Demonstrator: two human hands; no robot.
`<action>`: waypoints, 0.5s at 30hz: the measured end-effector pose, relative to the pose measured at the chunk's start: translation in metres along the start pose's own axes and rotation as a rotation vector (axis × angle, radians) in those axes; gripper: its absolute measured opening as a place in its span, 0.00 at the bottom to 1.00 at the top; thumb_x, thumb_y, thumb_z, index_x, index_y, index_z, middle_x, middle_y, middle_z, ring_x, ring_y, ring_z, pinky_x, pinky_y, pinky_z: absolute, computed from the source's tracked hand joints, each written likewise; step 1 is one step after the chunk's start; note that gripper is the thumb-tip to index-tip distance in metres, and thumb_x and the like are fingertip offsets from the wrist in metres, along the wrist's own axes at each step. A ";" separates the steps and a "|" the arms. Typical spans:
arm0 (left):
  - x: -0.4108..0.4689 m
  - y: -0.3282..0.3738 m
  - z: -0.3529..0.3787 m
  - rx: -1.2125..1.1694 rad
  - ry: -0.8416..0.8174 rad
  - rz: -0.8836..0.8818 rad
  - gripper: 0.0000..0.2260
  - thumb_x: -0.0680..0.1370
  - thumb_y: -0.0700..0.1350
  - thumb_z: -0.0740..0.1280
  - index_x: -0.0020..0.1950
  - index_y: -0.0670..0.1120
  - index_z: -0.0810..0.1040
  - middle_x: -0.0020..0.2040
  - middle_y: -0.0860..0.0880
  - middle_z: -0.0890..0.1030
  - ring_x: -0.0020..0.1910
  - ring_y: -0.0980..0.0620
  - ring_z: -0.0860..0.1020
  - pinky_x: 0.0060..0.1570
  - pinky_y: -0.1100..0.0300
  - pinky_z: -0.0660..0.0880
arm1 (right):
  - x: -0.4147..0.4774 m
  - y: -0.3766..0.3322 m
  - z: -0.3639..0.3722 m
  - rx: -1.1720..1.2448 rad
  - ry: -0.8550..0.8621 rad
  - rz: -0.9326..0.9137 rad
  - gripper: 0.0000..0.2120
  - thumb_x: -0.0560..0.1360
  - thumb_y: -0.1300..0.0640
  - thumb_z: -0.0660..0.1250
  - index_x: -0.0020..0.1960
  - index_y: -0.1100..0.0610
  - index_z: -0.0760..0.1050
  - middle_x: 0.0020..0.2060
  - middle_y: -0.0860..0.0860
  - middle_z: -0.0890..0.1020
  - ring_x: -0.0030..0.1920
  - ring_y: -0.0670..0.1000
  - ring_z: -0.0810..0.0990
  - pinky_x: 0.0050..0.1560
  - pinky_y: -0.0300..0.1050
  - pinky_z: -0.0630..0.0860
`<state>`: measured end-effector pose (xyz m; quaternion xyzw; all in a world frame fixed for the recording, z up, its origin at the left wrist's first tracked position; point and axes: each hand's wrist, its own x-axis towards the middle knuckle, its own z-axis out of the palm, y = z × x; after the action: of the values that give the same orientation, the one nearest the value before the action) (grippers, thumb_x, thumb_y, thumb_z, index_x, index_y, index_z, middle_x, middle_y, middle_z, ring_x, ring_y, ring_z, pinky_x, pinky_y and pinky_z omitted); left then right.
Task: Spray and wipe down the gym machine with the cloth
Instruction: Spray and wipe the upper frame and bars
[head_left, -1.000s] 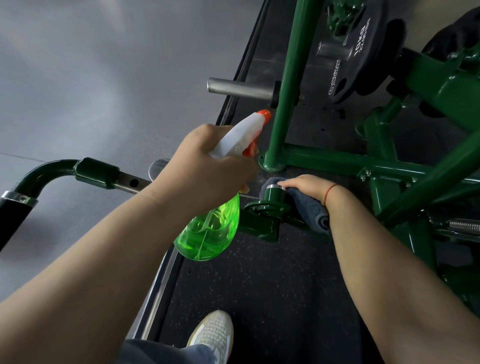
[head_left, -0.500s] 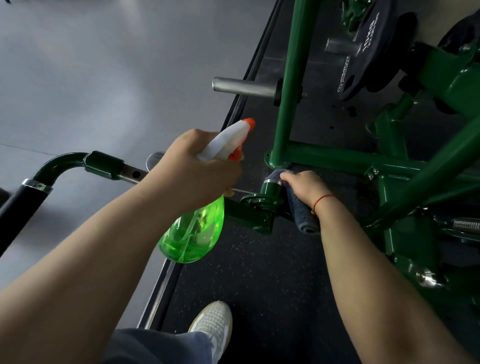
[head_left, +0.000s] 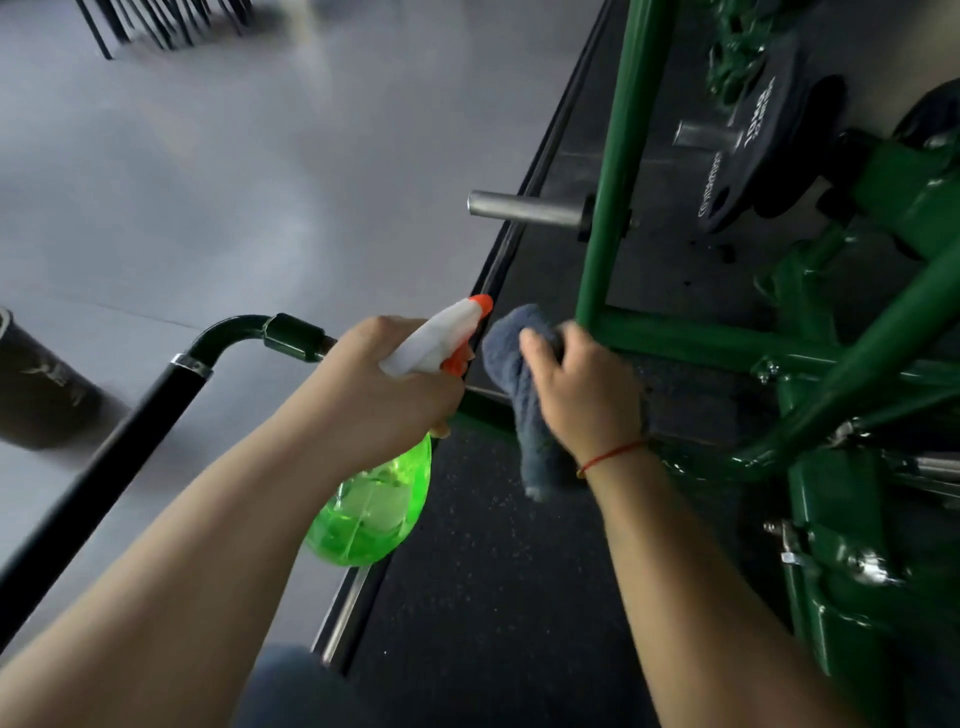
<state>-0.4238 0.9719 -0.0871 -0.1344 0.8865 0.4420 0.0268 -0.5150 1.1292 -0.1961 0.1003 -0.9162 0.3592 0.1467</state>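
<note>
So that I can spray then wipe, my left hand (head_left: 374, 395) grips the spray bottle (head_left: 379, 504) mid-frame while my right hand (head_left: 587, 400) clutches the cloth (head_left: 511, 353) beside a green bar of the gym machine (head_left: 675, 339), centre right.

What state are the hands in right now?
Left hand: grips the spray bottle at its neck.
Right hand: grips the cloth.

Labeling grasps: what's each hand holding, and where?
Left hand grips the green spray bottle at its neck. Right hand clutches the grey cloth around its bunched middle.
</note>
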 end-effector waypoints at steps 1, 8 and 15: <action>-0.002 -0.003 -0.003 -0.034 0.003 0.013 0.09 0.71 0.37 0.67 0.44 0.50 0.83 0.38 0.41 0.83 0.33 0.40 0.80 0.32 0.57 0.68 | -0.012 -0.004 0.013 -0.138 0.031 -0.063 0.18 0.79 0.42 0.63 0.44 0.57 0.76 0.34 0.54 0.79 0.36 0.57 0.76 0.35 0.46 0.65; -0.022 -0.063 -0.006 -0.101 0.019 -0.056 0.07 0.73 0.36 0.65 0.45 0.46 0.80 0.28 0.45 0.74 0.22 0.53 0.64 0.23 0.63 0.62 | -0.058 -0.016 0.062 -0.521 -0.009 -0.056 0.25 0.73 0.42 0.69 0.65 0.55 0.75 0.58 0.54 0.81 0.59 0.60 0.77 0.51 0.54 0.72; -0.019 -0.116 -0.008 -0.169 0.025 -0.094 0.05 0.73 0.39 0.64 0.46 0.42 0.78 0.34 0.40 0.79 0.27 0.49 0.69 0.31 0.58 0.66 | -0.051 -0.022 0.053 -0.482 -0.182 0.112 0.27 0.80 0.40 0.58 0.74 0.52 0.64 0.72 0.53 0.69 0.72 0.58 0.63 0.66 0.57 0.62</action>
<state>-0.3748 0.9030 -0.1691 -0.1833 0.8391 0.5116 0.0249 -0.4713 1.0812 -0.2364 0.0434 -0.9889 0.1276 0.0630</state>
